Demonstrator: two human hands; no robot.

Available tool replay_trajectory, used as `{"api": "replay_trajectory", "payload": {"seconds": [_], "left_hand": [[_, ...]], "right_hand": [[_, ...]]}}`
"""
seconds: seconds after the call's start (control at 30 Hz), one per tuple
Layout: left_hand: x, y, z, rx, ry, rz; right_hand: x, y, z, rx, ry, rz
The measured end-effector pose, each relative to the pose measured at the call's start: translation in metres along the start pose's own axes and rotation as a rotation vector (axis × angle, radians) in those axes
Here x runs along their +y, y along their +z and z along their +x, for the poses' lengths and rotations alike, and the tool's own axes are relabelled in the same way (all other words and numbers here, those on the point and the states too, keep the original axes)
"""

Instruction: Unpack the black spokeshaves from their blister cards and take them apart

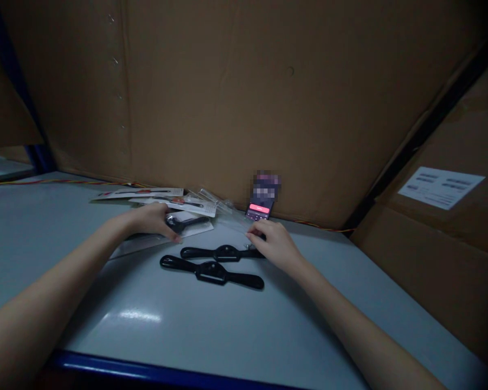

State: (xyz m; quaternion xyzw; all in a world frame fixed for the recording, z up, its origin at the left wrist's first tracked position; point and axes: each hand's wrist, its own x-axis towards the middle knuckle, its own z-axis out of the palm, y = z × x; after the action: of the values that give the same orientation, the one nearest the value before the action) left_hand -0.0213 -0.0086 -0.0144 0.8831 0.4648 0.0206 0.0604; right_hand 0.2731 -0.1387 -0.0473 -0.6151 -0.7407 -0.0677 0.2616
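Note:
My left hand [156,221] is closed around a black-handled tool [193,221], whose dark handle sticks out to the right over a white card [203,229]. Fingers bent in a pinch, my right hand [270,241] is at the right end of a black two-handled tool [226,253]; a small shiny piece shows just below its fingertips, too small to make out. A second black two-handled tool [212,272] lies nearer to me, tilted slightly, touching neither hand.
Printed cards with packaged tools [187,204] and clear plastic sleeves [219,201] pile up behind my left hand. A lit phone [261,200] leans against the cardboard wall [228,97]. Thin wires [77,182] run along the back of the grey table [179,336]; its front edge is blue.

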Motion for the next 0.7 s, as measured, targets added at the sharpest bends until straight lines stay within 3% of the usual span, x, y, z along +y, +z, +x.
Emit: {"api": "replay_trajectory", "payload": {"seconds": [0.1, 0.2, 0.37, 0.5, 0.7], "left_hand": [[0.008, -0.005, -0.002, 0.148, 0.053, 0.177], [0.021, -0.011, -0.008, 0.261, 0.052, 0.286], [0.05, -0.02, -0.021, 0.332, 0.126, 0.315], [0.071, -0.019, -0.028, 0.374, 0.265, 0.306], [0.079, -0.017, -0.033, 0.44, 0.336, 0.173]], "right_hand": [[0.0, 0.001, 0.0, 0.007, 0.002, 0.067], [0.0, 0.005, 0.001, 0.047, 0.011, 0.271], [-0.007, 0.013, 0.003, 0.115, 0.095, 0.634], [-0.019, 0.011, 0.003, 0.071, 0.062, 0.853], [-0.032, 0.002, 0.001, 0.131, 0.141, 1.124]]}}
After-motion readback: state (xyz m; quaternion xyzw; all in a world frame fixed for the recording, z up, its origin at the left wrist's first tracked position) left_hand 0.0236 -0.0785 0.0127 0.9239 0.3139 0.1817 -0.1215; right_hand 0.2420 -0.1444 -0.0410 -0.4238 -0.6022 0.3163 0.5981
